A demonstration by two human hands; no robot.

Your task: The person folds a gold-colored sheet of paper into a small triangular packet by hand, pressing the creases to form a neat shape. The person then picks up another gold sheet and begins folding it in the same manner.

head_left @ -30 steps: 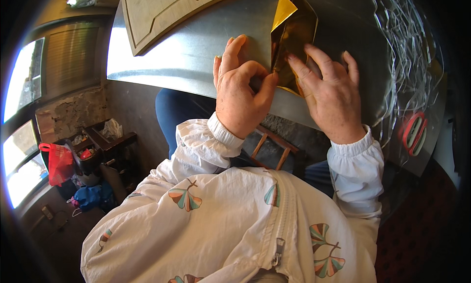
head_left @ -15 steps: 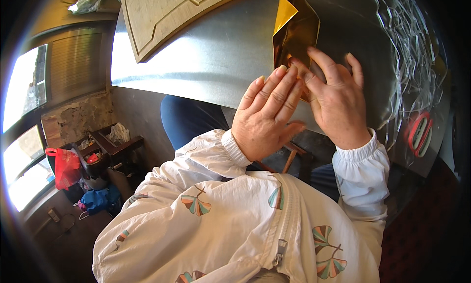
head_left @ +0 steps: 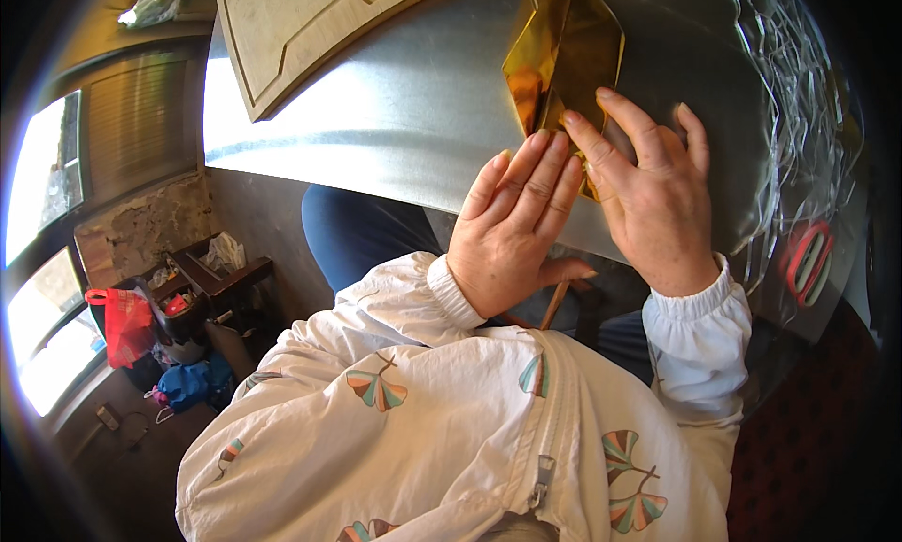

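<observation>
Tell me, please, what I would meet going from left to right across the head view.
Red plastic bag → wooden cutting board → folded shiny gold sheet → tangle of clear plastic strips.

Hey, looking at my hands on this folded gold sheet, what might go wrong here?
The gold sheet might crease crookedly: the left hand and right hand are at its near part only. That part lies close to the metal table's edge, so it could slip off.
</observation>
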